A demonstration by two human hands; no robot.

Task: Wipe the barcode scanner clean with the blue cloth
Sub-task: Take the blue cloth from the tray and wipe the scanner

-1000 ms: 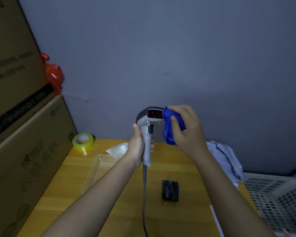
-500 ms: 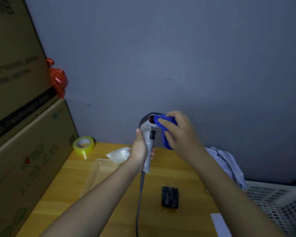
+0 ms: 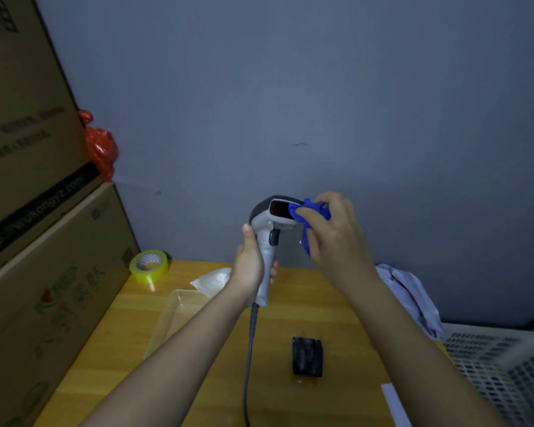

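My left hand (image 3: pixel 249 264) grips the handle of the grey barcode scanner (image 3: pixel 267 238) and holds it upright above the wooden table (image 3: pixel 198 380). The scanner's dark red window faces me. Its dark cable (image 3: pixel 249 359) hangs down to the table. My right hand (image 3: pixel 333 232) holds the bunched blue cloth (image 3: pixel 310 214) and presses it against the right end of the scanner window. Part of the cloth hangs down under my fingers.
Stacked cardboard boxes (image 3: pixel 34 241) fill the left side. On the table lie a yellow tape roll (image 3: pixel 149 265), a clear plastic tray (image 3: pixel 174 318), a white plastic bag (image 3: pixel 211 280) and a black block (image 3: pixel 307 356). A white perforated basket (image 3: pixel 500 371) stands at the right, a pale cloth (image 3: pixel 410 297) behind it.
My right hand has brought the cloth from beside the scanner head onto its window and is rubbing there. The scanner head has turned slightly more toward me.
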